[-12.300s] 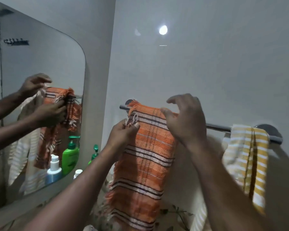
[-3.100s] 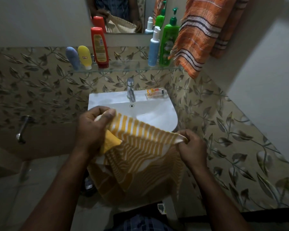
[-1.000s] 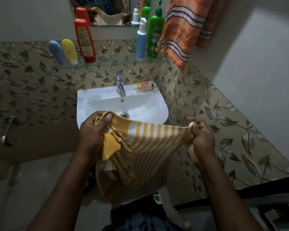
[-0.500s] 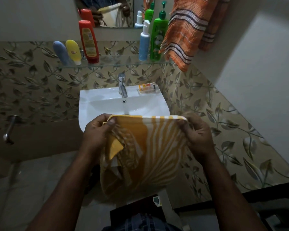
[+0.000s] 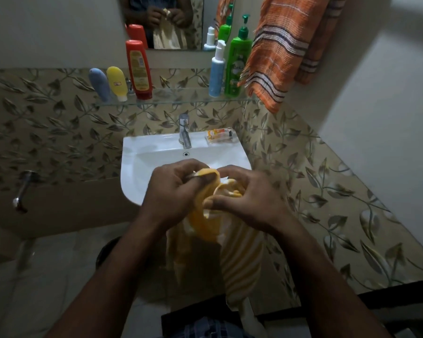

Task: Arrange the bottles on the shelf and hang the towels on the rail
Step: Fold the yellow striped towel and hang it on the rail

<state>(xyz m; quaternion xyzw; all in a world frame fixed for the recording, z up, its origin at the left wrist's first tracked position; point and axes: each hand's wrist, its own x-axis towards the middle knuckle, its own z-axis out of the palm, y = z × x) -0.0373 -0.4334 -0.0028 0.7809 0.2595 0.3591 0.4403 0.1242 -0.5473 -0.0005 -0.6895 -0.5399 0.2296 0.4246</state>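
Yellow-and-white striped towel (image 5: 239,257) is bunched between both hands, in front of the white sink (image 5: 134,167); its lower part hangs free. Left hand (image 5: 174,193): fingers curled, pinching the gathered top edge. Right hand (image 5: 250,200): fingers and thumb curled around the adjacent folds. The hands are close together.

Orange striped towel (image 5: 279,52) hangs at upper right, its fringed lower corner overlapping the right end of the glass shelf (image 5: 181,100). Shelf contents, left to right:
- blue tube (image 5: 99,84) and yellow tube (image 5: 117,82), cap-down, side by side;
- red bottle (image 5: 138,68), cap-down;
- light-blue pump bottle (image 5: 216,69) and green pump bottle (image 5: 237,67), side by side at the right end.

A chrome tap (image 5: 185,130) stands at the sink's rear centre. A small orange-and-white packet (image 5: 219,137) lies on its rear right corner.
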